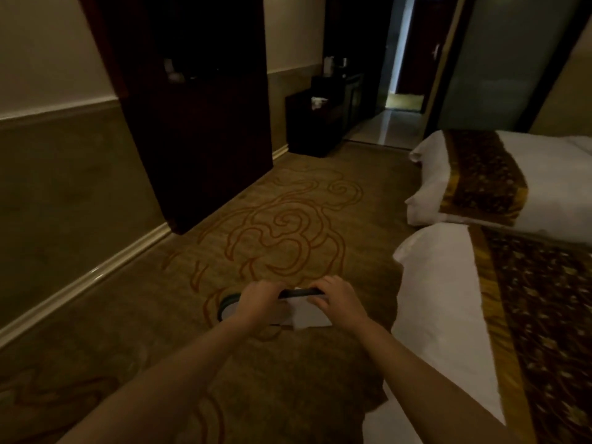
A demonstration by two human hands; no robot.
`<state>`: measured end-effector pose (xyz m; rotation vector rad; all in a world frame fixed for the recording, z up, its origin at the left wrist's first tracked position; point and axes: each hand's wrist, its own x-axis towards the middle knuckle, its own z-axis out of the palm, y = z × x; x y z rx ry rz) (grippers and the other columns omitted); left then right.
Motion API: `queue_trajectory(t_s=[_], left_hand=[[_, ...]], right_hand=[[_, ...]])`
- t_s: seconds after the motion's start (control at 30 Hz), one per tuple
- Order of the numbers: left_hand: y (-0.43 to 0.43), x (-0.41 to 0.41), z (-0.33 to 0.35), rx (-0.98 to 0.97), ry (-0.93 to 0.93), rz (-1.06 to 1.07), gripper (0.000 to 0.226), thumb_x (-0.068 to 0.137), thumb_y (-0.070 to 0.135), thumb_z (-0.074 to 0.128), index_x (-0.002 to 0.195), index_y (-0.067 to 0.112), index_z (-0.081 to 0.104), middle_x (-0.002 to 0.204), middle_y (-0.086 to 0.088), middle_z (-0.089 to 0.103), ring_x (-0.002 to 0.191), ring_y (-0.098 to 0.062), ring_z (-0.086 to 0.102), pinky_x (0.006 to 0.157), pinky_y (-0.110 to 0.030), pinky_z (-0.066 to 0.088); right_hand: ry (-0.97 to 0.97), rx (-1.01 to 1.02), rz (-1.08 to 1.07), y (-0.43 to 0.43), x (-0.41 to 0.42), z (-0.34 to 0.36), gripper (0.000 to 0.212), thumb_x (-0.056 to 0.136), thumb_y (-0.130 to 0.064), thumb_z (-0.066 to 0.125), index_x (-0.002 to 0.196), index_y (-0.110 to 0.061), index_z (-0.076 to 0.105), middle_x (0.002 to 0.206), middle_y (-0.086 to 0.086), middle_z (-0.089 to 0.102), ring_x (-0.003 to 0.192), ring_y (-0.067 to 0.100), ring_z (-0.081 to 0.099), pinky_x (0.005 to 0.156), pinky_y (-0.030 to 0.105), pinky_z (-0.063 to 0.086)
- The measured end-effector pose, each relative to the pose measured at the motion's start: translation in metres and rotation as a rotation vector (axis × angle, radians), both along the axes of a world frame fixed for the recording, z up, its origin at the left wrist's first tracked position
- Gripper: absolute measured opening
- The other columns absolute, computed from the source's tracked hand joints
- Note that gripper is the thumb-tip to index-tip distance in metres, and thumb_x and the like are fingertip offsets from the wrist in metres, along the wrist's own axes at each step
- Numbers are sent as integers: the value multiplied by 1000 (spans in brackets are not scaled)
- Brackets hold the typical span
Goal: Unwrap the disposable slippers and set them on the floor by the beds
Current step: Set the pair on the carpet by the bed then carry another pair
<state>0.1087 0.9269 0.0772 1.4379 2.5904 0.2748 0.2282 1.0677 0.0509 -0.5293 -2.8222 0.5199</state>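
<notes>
slippers [288, 310] between both hands | left hand [260, 299], right hand [340, 298] | fingers curled over top edge

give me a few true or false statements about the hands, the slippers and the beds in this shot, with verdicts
1. Both hands grip the slippers. True: the left hand and right hand each hold the white slippers with dark trim.
2. The slippers lie flat on the carpet. False: they are held up above the carpet.
3. Two beds stand to the person's right. True: the near bed and the far bed, both with white sheets and patterned runners.
4. The left hand rests on the near bed. False: it is on the slippers, clear of the bed.
5. A dark cabinet stands against the left wall. True.
</notes>
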Motion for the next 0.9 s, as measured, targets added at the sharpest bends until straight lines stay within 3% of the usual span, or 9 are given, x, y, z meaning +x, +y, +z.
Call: queue_trajectory(t_s=[0.1,0.23,0.43,0.67,0.8,0.9], left_hand=[[46,-46,2,-14,-34,-45,14,83,29,54,86,16,60,77,-2,64,77,-25,61,58,-30,39],[131,-94,-4,-2,-56,-138,21,84,29,55,95,13,63,93,-9,69,85,-26,63,68,-34,48],[270,-151,-26,-9,-64,-221,22,82,35,55,92,18,62,90,-6,69,82,-26,63,62,-32,43],[453,-217,-25,48,-65,-247,23,82,31,56,94,13,64,95,-10,70,90,-30,63,68,-33,45],[542,-254,-18,14,-53,-303,27,87,32,52,105,16,63,101,-8,69,93,-27,63,76,-38,51],[613,-282,-18,1,-20,-348,25,86,31,54,100,13,62,100,-10,69,93,-28,63,74,-37,48]], right_hand=[[-17,-40,-65,37,-35,3,28,91,-32,51,116,-21,59,116,-1,60,111,18,50,92,33,37],[-45,-82,-124,109,-68,8,28,91,-29,52,116,-20,59,115,1,60,111,19,49,95,37,38],[-79,-58,-190,238,-119,-8,25,93,-30,49,115,-22,59,115,1,59,110,20,49,93,37,37],[-105,-2,-226,419,-183,-8,26,92,-29,50,116,-21,58,117,3,59,112,22,49,93,37,37],[-97,-31,-269,502,-214,-1,25,92,-29,50,115,-22,60,115,3,60,109,22,49,91,37,38],[-89,-37,-326,564,-237,-4,25,92,-29,50,114,-22,60,115,3,60,110,21,49,91,36,37]])
